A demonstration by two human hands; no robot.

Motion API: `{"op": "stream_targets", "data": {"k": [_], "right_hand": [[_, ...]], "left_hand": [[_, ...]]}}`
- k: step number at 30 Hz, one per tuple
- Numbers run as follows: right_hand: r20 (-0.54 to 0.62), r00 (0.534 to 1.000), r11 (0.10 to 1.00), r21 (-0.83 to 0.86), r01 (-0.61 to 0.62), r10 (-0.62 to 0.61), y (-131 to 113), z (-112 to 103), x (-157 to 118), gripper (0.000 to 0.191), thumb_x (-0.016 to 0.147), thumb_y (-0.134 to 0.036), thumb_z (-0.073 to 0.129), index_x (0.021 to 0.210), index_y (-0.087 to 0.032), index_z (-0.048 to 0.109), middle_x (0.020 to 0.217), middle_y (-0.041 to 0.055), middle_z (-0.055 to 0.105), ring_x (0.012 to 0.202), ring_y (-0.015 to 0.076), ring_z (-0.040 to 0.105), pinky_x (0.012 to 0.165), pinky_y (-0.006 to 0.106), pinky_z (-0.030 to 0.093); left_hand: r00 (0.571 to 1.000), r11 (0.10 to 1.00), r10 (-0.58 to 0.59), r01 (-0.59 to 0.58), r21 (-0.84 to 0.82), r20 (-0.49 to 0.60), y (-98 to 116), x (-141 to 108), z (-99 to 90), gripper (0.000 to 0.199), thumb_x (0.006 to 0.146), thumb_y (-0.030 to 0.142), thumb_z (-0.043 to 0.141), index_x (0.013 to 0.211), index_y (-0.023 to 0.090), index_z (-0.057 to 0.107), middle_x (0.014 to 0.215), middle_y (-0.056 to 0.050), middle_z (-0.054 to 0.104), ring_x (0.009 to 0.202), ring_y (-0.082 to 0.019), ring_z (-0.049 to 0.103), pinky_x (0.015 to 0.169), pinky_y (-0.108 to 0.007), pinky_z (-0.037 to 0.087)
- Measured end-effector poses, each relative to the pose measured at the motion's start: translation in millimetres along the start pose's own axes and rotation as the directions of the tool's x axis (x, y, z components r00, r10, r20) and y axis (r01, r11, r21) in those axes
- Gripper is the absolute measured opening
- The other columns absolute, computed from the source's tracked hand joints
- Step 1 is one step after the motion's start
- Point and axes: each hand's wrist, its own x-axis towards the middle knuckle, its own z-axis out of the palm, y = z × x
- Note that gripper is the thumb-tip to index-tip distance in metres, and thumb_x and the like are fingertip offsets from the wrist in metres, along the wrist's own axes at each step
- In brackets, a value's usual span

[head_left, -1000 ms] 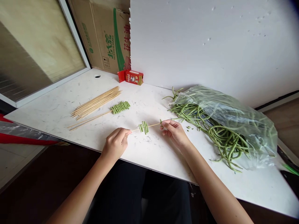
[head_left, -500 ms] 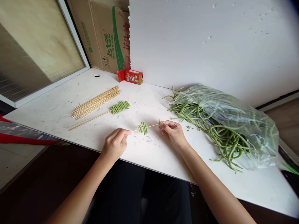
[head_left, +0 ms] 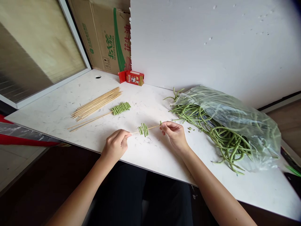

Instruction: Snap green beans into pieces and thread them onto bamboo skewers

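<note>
My left hand (head_left: 117,145) is closed on one end of a thin wooden skewer (head_left: 154,127). Several short green bean pieces (head_left: 143,129) are threaded crosswise on the skewer between my hands. At its other end, my right hand (head_left: 173,133) pinches a small bean piece (head_left: 161,122) against the skewer tip. Behind my left hand, a finished-looking row of bean pieces (head_left: 120,108) on skewers lies on the table, beside a bundle of bare skewers (head_left: 96,103).
Long green beans (head_left: 231,141) spill from a clear plastic bag (head_left: 254,125) on the right of the white table (head_left: 150,157). Bean scraps (head_left: 191,128) lie near my right hand. A red box (head_left: 134,78) and a cardboard box (head_left: 105,37) stand at the back.
</note>
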Motion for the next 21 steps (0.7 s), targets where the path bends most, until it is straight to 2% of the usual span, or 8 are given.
{"op": "stream_targets", "data": {"k": [8, 21], "right_hand": [[0.023, 0.997, 0.995, 0.07, -0.07, 0.068, 8, 0, 1, 0.033, 0.074, -0.053, 0.091, 0.079, -0.022, 0.082, 0.076, 0.0058, 0.073, 0.06, 0.016, 0.055, 0.056, 0.032, 0.047], [0.02, 0.999, 0.997, 0.061, -0.051, 0.05, 6, 1, 1, 0.032, 0.074, -0.052, 0.091, 0.079, -0.021, 0.082, 0.076, 0.0056, 0.074, 0.061, 0.0153, 0.056, 0.057, 0.031, 0.048]], "left_hand": [[1.0, 1.0, 0.001, -0.001, 0.017, 0.006, -1, -1, 0.9, 0.024, 0.095, 0.0, 0.052, 0.089, 0.021, 0.061, 0.084, -0.003, 0.075, 0.078, -0.016, 0.072, 0.069, -0.026, 0.056], [1.0, 1.0, -0.018, 0.018, -0.012, 0.021, -3, -3, 2.4, 0.025, 0.092, -0.002, 0.053, 0.091, 0.021, 0.062, 0.087, -0.002, 0.075, 0.081, -0.016, 0.072, 0.073, -0.027, 0.057]]}}
